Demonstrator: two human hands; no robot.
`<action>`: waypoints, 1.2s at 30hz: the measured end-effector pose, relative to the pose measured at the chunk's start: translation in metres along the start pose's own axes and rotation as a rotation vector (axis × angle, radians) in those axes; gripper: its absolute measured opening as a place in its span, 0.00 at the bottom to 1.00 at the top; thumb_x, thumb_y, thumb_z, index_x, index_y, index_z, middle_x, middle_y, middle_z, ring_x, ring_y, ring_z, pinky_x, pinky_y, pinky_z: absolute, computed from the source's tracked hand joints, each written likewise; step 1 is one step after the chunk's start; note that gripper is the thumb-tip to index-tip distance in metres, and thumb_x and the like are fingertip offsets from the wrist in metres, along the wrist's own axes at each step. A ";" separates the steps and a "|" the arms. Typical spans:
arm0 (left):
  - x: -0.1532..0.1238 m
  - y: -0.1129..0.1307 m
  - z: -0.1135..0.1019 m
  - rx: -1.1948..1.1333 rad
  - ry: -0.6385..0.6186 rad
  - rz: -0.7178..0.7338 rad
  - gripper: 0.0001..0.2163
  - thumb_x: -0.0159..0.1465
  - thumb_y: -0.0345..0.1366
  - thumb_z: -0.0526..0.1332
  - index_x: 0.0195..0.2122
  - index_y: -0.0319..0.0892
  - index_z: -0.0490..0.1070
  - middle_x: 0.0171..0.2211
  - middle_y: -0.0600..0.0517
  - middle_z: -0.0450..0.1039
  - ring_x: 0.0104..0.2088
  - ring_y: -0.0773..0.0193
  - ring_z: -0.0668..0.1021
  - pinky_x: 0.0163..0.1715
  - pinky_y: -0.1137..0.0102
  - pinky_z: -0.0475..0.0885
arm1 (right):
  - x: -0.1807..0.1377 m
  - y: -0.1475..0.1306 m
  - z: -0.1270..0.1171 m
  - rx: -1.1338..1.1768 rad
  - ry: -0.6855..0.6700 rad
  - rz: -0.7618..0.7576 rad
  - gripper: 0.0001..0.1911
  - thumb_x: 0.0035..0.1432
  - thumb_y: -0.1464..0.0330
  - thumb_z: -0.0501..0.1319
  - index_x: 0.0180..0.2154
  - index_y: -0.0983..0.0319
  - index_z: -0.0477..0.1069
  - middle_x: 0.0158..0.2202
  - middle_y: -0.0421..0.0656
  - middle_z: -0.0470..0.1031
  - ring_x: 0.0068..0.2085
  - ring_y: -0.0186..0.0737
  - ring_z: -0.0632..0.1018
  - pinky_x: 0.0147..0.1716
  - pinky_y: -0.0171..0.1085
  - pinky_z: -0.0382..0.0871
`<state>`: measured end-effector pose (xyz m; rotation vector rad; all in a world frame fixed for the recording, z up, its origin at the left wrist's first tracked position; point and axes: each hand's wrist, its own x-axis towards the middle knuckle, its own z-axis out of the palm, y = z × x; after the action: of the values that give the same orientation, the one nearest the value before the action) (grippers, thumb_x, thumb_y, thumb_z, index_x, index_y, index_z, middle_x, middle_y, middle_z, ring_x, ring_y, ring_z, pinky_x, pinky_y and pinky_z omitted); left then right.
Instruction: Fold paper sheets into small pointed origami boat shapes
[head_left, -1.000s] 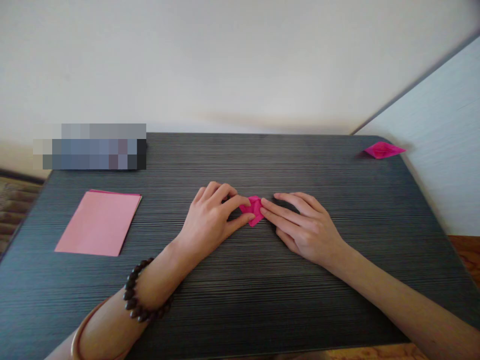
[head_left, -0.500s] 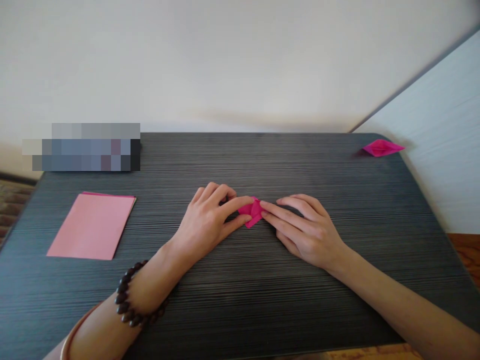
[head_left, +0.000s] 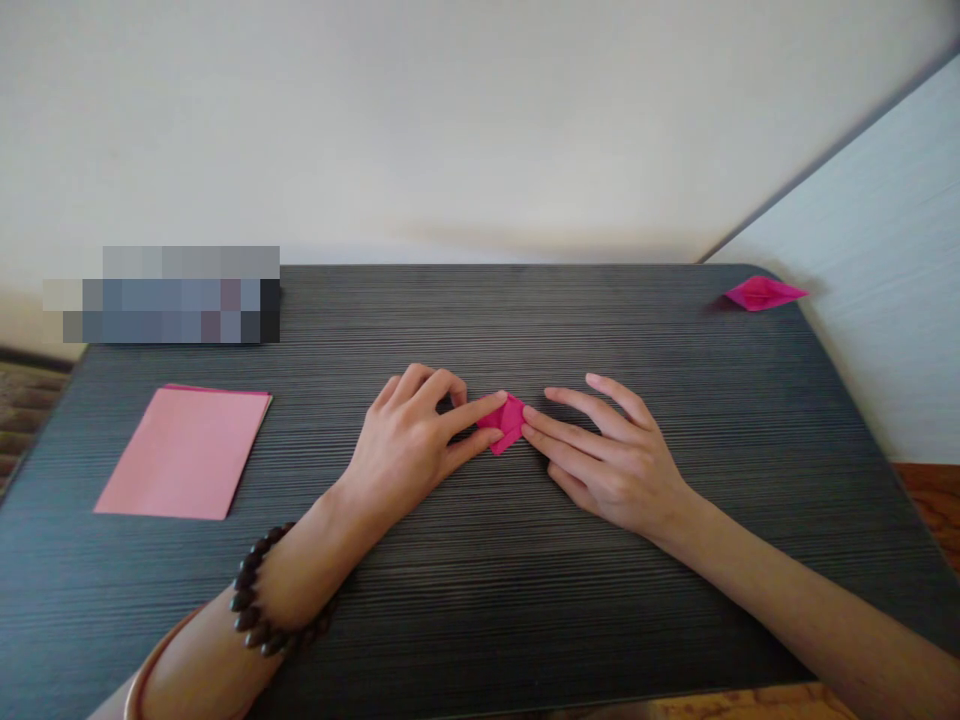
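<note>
A small folded piece of bright pink paper (head_left: 510,424) lies on the dark table in front of me. My left hand (head_left: 416,430) holds it down from the left, with thumb and index finger on its near and far parts. The other left fingers are curled. From the right, my right hand (head_left: 615,450) touches the paper's right edge with two outstretched fingertips, while its other fingers are spread and raised off it. Whether anything is pinched beneath the right fingertips cannot be seen.
A stack of square pink paper (head_left: 184,455) lies at the left of the table (head_left: 480,600). Behind it is a blurred-out item (head_left: 172,310). A folded pink paper piece with pointed ends (head_left: 765,293) sits at the far right corner. A wall (head_left: 480,120) runs along the back.
The outer fingers of my right hand have lifted and spread apart. The folded paper and my left hand stay nearly where they were.
</note>
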<state>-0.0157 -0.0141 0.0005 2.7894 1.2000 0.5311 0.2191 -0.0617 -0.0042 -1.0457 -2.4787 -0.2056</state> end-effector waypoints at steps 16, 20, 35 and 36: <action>-0.001 0.010 0.002 -0.016 0.013 -0.081 0.20 0.61 0.51 0.58 0.51 0.50 0.71 0.34 0.49 0.69 0.37 0.59 0.68 0.37 0.64 0.63 | -0.001 -0.003 -0.002 -0.009 0.010 0.107 0.15 0.56 0.73 0.59 0.45 0.60 0.74 0.48 0.36 0.77 0.48 0.44 0.73 0.56 0.51 0.60; 0.000 0.011 0.000 -0.007 -0.005 -0.085 0.20 0.61 0.51 0.58 0.51 0.50 0.71 0.35 0.49 0.70 0.38 0.58 0.68 0.37 0.64 0.63 | 0.000 -0.004 -0.002 0.021 -0.003 0.126 0.14 0.54 0.73 0.59 0.44 0.61 0.75 0.47 0.38 0.77 0.47 0.45 0.73 0.56 0.52 0.60; 0.001 0.012 0.000 0.011 -0.031 -0.085 0.25 0.62 0.52 0.57 0.56 0.45 0.66 0.37 0.48 0.71 0.39 0.56 0.68 0.38 0.63 0.62 | 0.014 -0.002 0.004 0.024 -0.057 0.179 0.16 0.58 0.69 0.58 0.48 0.61 0.74 0.41 0.46 0.74 0.42 0.43 0.71 0.47 0.46 0.67; 0.001 0.013 0.000 0.005 -0.034 -0.089 0.24 0.62 0.52 0.57 0.55 0.45 0.66 0.37 0.48 0.71 0.39 0.56 0.68 0.38 0.63 0.62 | 0.014 -0.003 0.004 0.017 -0.051 0.182 0.15 0.58 0.69 0.57 0.47 0.61 0.74 0.41 0.46 0.74 0.41 0.43 0.71 0.47 0.45 0.67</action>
<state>-0.0057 -0.0220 0.0031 2.7216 1.3134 0.4725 0.2069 -0.0536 -0.0017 -1.2755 -2.4078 -0.1025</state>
